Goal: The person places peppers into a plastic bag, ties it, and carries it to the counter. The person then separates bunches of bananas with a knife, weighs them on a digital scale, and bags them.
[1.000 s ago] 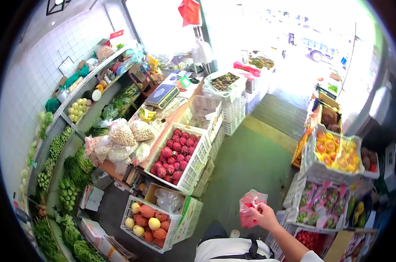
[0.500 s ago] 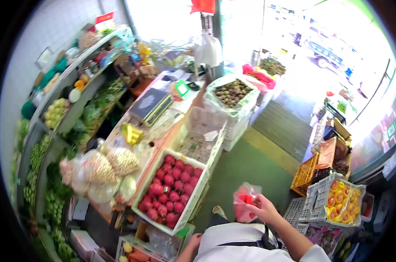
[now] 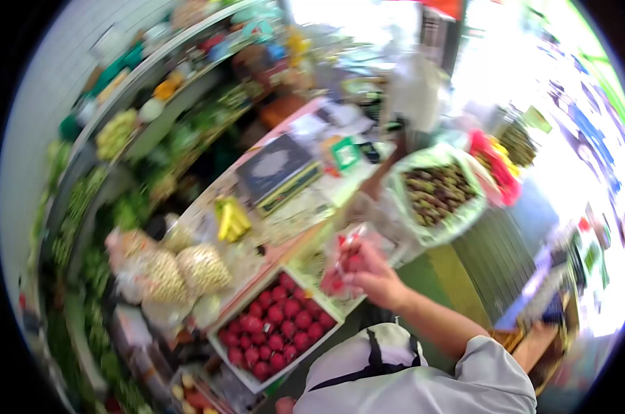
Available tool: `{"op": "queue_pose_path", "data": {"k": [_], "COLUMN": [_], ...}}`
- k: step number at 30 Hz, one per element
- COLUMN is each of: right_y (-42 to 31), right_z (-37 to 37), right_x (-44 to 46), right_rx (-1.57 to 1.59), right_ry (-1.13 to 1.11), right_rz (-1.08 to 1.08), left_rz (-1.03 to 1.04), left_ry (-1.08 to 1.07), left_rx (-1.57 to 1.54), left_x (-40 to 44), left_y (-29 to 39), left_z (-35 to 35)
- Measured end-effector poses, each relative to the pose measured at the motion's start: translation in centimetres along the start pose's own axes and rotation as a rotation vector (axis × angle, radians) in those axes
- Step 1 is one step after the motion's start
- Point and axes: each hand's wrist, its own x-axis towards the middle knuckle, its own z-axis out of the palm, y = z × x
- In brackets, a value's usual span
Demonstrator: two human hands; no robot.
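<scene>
My right hand (image 3: 380,277) is closed on a clear plastic bag (image 3: 334,268) with red pieces in it, blurred by motion. It hangs just right of a white crate (image 3: 223,353) full of round, dark-red fruits (image 3: 276,330), over the edge of the counter. What the red pieces are I cannot make out. Only a small part of my left hand (image 3: 285,405) shows at the bottom edge, below the crate, with its fingers hidden.
On the counter (image 3: 285,234) are a dark scale (image 3: 274,169), bananas (image 3: 232,219) and bags of pale beans (image 3: 164,274). Vegetable shelves (image 3: 129,165) line the left. Right of the counter stands a lined container of brown produce (image 3: 440,193); boxes (image 3: 550,338) stand farther right.
My right hand has carried the plastic bag up and left, from in front of my body to beside the fruit crate. My view has turned right, and my left hand has dropped lower in it.
</scene>
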Motion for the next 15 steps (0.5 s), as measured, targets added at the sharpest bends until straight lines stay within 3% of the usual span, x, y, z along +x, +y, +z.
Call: {"op": "queue_pose_path", "data": {"k": [3,5,6,7,8,11,15], "right_y": [-3.5,-4.0,-4.8,-5.3,-5.6,-6.5,-4.6], "right_z": [-1.1,-0.9,-1.0,-0.1,0.6,0.2,-1.5], "right_x": [10.1,17.1,20.4,23.3,26.2,32.7,37.0], "right_rx": [0.007,0.033,-0.053,-0.08,0.085,0.077,-0.113], "right_ry": [-0.172,-0.26,-0.286,-0.257,-0.233,-0.134,-0.03], "right_rz": [-0.005,-0.066,-0.011,-0.028,-0.054,-0.091,-0.101], "left_rz": [-0.054,-0.052,-0.047,0.036,0.041,0.084,0.05], "left_ry": [0.124,0.079,-0.485,-0.043,0.108,0.217,0.289], "left_rx": [-0.182,-0.339,-0.916,-0.43,-0.191,-0.016,-0.004], "left_x": [-4.8,-6.4,-6.9,-7.8,-8.5,-10.7,-12.6], "left_y": [-4.2,-6.6,-7.6,-9.2,-9.3,-9.8,-10.8], "left_z": [4.0,7.5,8.9,11.4,14.4,21.6,27.8]}}
